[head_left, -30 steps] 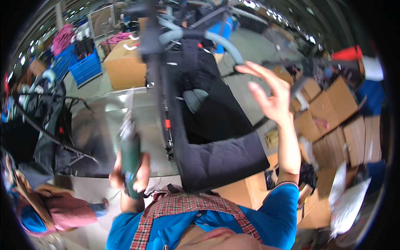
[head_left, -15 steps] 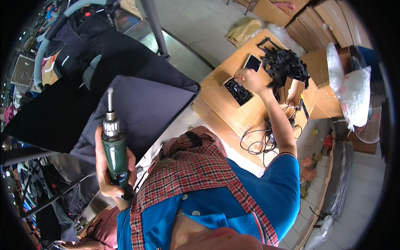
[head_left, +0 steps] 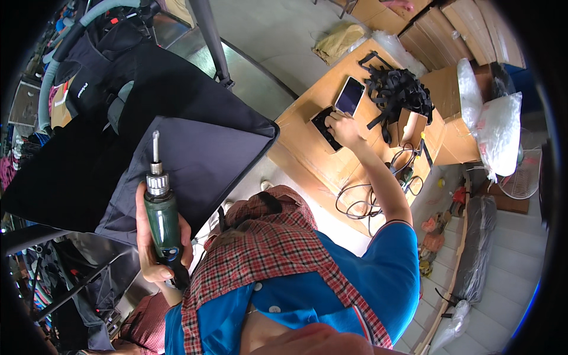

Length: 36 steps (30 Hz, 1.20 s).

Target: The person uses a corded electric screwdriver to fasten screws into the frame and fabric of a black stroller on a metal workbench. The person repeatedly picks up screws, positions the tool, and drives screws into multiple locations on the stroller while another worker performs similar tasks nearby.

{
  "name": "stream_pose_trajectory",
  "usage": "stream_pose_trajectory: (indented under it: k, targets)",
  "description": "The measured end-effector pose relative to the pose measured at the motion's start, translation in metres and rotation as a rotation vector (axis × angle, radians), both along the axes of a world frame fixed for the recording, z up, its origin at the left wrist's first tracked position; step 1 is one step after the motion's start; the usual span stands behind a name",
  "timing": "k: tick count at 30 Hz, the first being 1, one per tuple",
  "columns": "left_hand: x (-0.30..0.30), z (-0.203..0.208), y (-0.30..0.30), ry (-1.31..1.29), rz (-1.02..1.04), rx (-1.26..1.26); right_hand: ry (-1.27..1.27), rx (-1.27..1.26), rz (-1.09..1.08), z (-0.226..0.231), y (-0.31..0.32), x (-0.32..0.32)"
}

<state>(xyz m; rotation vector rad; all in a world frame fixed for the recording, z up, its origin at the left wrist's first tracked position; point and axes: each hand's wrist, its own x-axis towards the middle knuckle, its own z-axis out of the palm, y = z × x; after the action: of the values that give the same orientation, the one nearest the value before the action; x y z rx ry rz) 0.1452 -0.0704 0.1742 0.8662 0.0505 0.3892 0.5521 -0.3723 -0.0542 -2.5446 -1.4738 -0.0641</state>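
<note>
Upright in my left hand (head_left: pixel 144 255) is a dark green electric screwdriver (head_left: pixel 163 222), its silver chuck and long bit pointing up. Fingers and thumb wrap round its body. It stands in front of a large panel of dark fabric (head_left: pixel 201 160) on a stroller-like frame. My right hand (head_left: pixel 345 128) reaches over the cardboard-topped work surface at the right. Its curled fingers are down in a shallow box of small black parts (head_left: pixel 321 122), and the fingertips are partly hidden. A phone (head_left: pixel 350 96) with a dark screen lies just beyond that hand.
A heap of black straps (head_left: pixel 402 94) lies on the cardboard-covered surface (head_left: pixel 296 142), beside a small open carton (head_left: pixel 409 127) and looped cables (head_left: pixel 358 207). Cartons (head_left: pixel 438 44) and a clear plastic bag (head_left: pixel 503 130) stand farther right. A metal frame post (head_left: pixel 212 41) rises at the left.
My right hand has moved nearer and slightly left, down into the box of black parts, uncovering more of the phone. The screwdriver stays in my left hand. The view has shifted slightly.
</note>
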Motion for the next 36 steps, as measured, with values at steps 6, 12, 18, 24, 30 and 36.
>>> stream_pose_trajectory:
  k: [6,12,18,24,30,36]
  targets:
    - [-0.008,0.009,-0.004,0.069,-0.049,0.000,0.076,-0.057,0.029,0.022,0.006,0.008]
    - [-0.015,0.028,0.006,0.025,-0.194,0.077,0.936,0.930,0.270,0.208,0.108,-0.025]
    - [-0.026,0.065,0.007,0.039,-0.085,0.259,0.634,0.924,0.596,0.321,0.234,-0.143]
    - [-0.059,0.072,0.018,0.022,0.106,0.291,0.486,0.872,0.817,0.352,0.285,-0.199]
    - [-0.082,0.071,0.029,0.026,0.183,0.350,0.187,0.943,0.898,0.364,0.311,-0.235]
    - [-0.104,0.070,0.044,-0.059,0.056,0.136,-0.010,1.095,1.018,0.368,0.324,-0.255]
